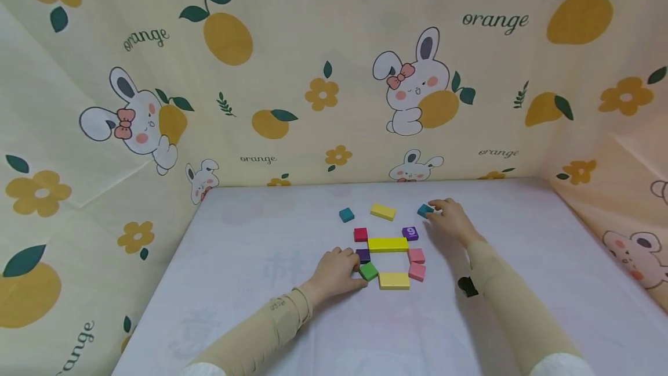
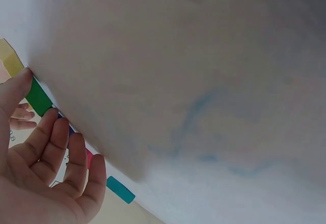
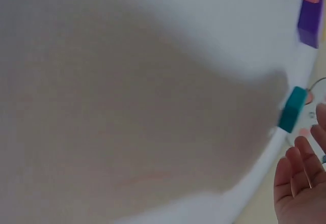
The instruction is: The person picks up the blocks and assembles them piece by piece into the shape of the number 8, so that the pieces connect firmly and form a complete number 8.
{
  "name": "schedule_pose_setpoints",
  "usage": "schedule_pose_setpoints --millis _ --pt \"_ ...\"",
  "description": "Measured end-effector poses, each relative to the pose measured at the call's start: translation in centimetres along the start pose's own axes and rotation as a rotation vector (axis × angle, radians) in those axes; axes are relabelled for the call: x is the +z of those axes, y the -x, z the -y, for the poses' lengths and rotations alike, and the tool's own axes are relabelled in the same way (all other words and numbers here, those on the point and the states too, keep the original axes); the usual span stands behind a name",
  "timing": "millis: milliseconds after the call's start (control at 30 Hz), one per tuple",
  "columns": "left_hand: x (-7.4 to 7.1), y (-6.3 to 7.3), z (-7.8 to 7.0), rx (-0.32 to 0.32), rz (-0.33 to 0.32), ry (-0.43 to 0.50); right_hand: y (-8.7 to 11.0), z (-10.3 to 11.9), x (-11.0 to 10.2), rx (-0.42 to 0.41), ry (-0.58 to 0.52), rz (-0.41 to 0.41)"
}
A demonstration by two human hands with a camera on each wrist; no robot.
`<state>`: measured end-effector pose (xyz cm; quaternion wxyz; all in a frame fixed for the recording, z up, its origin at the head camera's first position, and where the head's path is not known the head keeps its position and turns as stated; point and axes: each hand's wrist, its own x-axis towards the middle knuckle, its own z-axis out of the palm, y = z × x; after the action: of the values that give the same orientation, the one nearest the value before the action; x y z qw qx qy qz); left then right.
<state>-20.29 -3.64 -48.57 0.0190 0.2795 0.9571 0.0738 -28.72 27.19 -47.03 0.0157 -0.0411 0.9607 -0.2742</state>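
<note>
My left hand [image 1: 335,271] pinches a green block [image 1: 368,271] at the left of a loose ring of blocks, thumb at one end and index finger at the other. Next to its fingertips lies a dark purple block [image 1: 363,256], with a red block [image 1: 360,234] farther back. At the back right, my right hand [image 1: 453,222] reaches over a teal block [image 1: 425,210] with fingers spread. The right wrist view shows that teal block [image 3: 293,109] just beyond relaxed fingers [image 3: 300,168], with a gap between.
A bright yellow block [image 1: 388,244], two pink blocks [image 1: 416,255] and a pale yellow block [image 1: 394,281] complete the ring's outline. Behind are a purple block marked 9 [image 1: 410,233], another yellow block [image 1: 383,211] and a second teal block [image 1: 347,214]. A black shape [image 1: 468,286] shows beside the right sleeve.
</note>
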Motion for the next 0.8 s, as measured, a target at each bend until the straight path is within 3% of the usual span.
schedule_pose_setpoints --millis 200,800 --pt "0.1 0.0 0.2 -0.003 -0.004 -0.012 -0.7 -0.9 0.9 0.036 -0.037 -0.009" --pt "0.1 -0.1 0.2 0.005 -0.013 -0.014 -1.3 -0.4 1.4 0.124 -0.064 0.030"
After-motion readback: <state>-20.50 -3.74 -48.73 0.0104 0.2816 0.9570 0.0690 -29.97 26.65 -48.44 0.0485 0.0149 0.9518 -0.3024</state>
